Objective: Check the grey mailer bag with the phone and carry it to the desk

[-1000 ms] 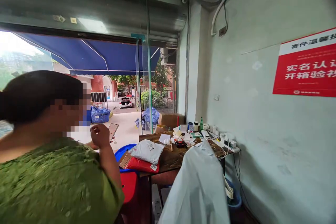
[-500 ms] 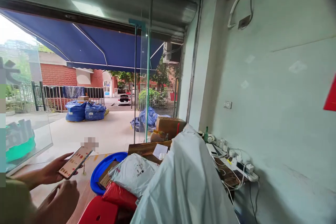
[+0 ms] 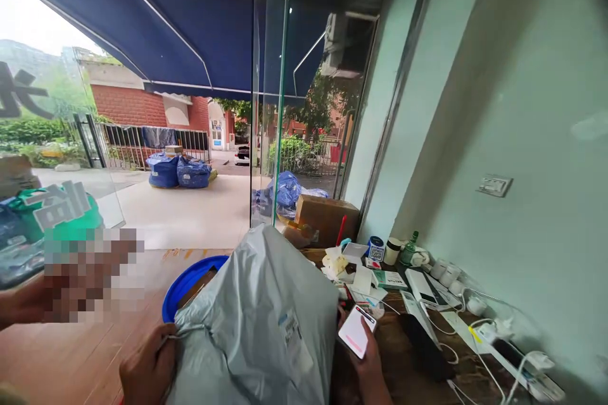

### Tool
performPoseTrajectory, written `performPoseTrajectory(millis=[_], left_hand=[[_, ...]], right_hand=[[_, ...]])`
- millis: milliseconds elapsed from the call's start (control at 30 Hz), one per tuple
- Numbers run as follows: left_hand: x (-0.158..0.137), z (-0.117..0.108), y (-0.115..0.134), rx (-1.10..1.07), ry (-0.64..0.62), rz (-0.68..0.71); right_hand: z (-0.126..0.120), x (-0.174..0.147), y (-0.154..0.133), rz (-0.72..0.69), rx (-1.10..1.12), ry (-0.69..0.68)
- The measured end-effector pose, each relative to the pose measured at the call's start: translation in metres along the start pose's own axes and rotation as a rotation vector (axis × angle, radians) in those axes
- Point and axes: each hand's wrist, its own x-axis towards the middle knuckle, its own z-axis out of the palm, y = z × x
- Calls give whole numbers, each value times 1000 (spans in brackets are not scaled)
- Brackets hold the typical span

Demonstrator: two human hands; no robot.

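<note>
A big grey plastic parcel bag (image 3: pixel 266 323) with a white label stands upright in front of me. My left hand (image 3: pixel 149 370) grips its gathered left edge low in the view. To the bag's right, my right hand (image 3: pixel 368 364) holds a phone (image 3: pixel 356 331) with a pale pink screen, close over the wooden desk (image 3: pixel 403 367). Another person's hand (image 3: pixel 23 307) shows at the far left, next to a pixelated patch.
A blue basin (image 3: pixel 187 278) sits behind the bag. Small bottles, papers and a QR stand (image 3: pixel 376 249) crowd the desk; a power strip with cables (image 3: pixel 503 342) lies by the wall. A cardboard box (image 3: pixel 327 215), a glass panel (image 3: pixel 268 107) and blue sacks (image 3: pixel 178 171) lie beyond.
The view swung right and dipped toward the desk. The grey bag came closer, my left hand now grips its edge, and my right hand with the phone came into view.
</note>
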Motion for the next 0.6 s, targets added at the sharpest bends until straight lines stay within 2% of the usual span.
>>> performPoseTrajectory(millis=[67,133,167,333,433,500,600], left_hand=[[1,6,-10,113,-186,-216],[6,4,-20,238,-279,-374],[8,2,-23,280,-307,-406],[4,-7,-29,339,-411,-349],[-9,-12,-28,333,-432,-381],[-18,-15,-28,297,-410,-365],[-29,-20,-34,188,-292,-212]], right_hand=[[0,15,13,18,12,22],[-6,13,25,82,-16,30],[-11,7,31,129,-42,34],[-29,-48,42,339,-27,12],[-33,-75,42,387,28,57],[-33,-89,41,385,59,53],[-31,-107,40,362,90,30]])
